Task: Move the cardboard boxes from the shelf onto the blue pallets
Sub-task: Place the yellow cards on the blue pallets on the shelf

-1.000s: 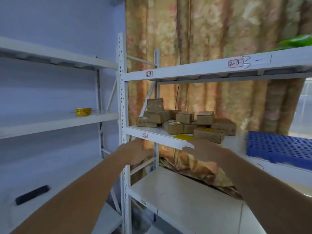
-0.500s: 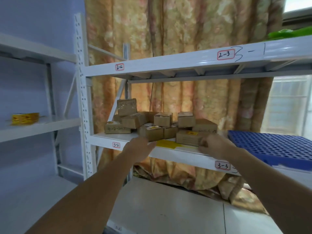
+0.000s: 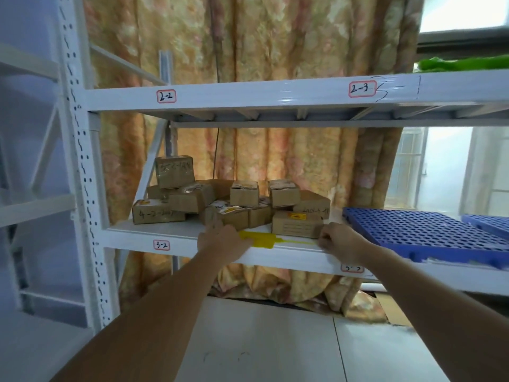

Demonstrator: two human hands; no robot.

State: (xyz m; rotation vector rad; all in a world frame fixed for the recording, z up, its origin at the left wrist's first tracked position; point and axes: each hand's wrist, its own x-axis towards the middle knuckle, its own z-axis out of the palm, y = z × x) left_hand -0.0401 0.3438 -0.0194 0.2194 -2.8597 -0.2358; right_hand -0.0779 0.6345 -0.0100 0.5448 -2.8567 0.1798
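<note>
A heap of several small cardboard boxes (image 3: 228, 199) lies on the white middle shelf (image 3: 154, 232) marked 3-2. A blue perforated pallet (image 3: 413, 232) rests on the same shelf to the right of the heap. My left hand (image 3: 220, 239) reaches over the shelf's front edge, its fingertips at a front box with a yellow label (image 3: 234, 216). Beside the right end of the front flat box (image 3: 297, 224) is my right hand (image 3: 340, 239), fingers curled and touching it. Neither hand has a box lifted.
A yellow tag (image 3: 259, 239) lies on the shelf between my hands. The upper shelf (image 3: 275, 93) marked 2-2 and 2-3 hangs close overhead. A second blue pallet (image 3: 490, 223) shows at far right. A flowered curtain (image 3: 275, 37) hangs behind; the white upright (image 3: 80, 161) stands at left.
The view has come closer to the shelf and turned right. Both hands have moved forward from the shelf's edge to the front boxes.
</note>
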